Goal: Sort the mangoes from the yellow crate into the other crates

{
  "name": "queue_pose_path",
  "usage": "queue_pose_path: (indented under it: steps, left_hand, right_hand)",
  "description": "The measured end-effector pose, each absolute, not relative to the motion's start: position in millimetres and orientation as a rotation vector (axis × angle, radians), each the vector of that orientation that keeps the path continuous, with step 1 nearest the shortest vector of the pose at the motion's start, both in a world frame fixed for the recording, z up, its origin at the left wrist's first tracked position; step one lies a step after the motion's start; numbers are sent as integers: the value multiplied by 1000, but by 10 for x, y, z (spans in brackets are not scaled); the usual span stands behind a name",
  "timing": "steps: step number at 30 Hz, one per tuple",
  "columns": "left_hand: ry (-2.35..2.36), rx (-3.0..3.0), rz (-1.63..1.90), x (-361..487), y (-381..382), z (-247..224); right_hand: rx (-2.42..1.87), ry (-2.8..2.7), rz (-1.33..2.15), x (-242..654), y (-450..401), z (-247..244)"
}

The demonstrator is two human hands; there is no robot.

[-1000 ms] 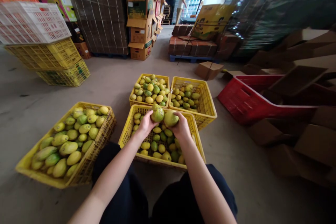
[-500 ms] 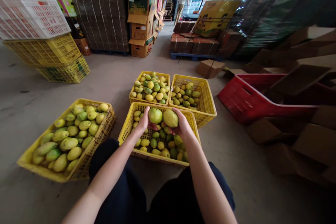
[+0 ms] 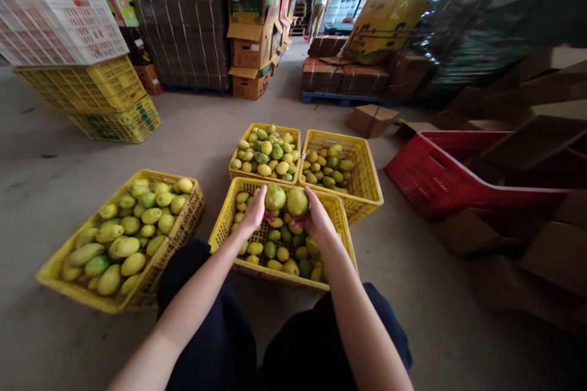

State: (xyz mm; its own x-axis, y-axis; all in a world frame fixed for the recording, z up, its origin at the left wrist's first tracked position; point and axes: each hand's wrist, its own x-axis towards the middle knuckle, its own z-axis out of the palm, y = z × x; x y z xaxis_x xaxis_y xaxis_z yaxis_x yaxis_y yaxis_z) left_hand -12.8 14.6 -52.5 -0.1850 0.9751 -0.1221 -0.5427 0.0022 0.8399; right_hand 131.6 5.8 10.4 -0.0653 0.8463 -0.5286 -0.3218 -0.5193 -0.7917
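My left hand (image 3: 255,215) holds a green-yellow lemon (image 3: 276,197), fingers curled beneath it. My right hand (image 3: 317,217) grips a yellower lemon (image 3: 298,201) close beside the first, with hardly any gap between the two. Both hands are above the middle yellow crate (image 3: 339,211), where smaller yellow and green lemons (image 3: 283,254) lie in a loose layer. Part of the crate's slatted bottom shows between them. My palms and some fingers are hidden behind the fruit.
Behind stand a heaped crate of lemons (image 3: 263,151) and a partly filled crate (image 3: 364,174). Another full crate (image 3: 123,238) is at left. A red crate (image 3: 413,177) and cardboard boxes (image 3: 545,250) crowd the right. Stacked crates (image 3: 87,82) stand far left; a person (image 3: 323,3) is in the background.
Both lemons have turned slightly in my hands, which have come a little closer together and stay over the middle crate. The whole view has shifted slightly.
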Motion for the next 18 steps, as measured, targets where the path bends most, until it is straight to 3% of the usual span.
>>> queue_pose_path:
  steps: [4,18]
  left_hand:
    - [1020,543,1230,-143,122,-390]
    - [877,562,1093,-163,53,-140]
  right_hand:
    - [-1320,-602,1765,1317,67,137]
    - [-1254,-514,1788,1427,87,202]
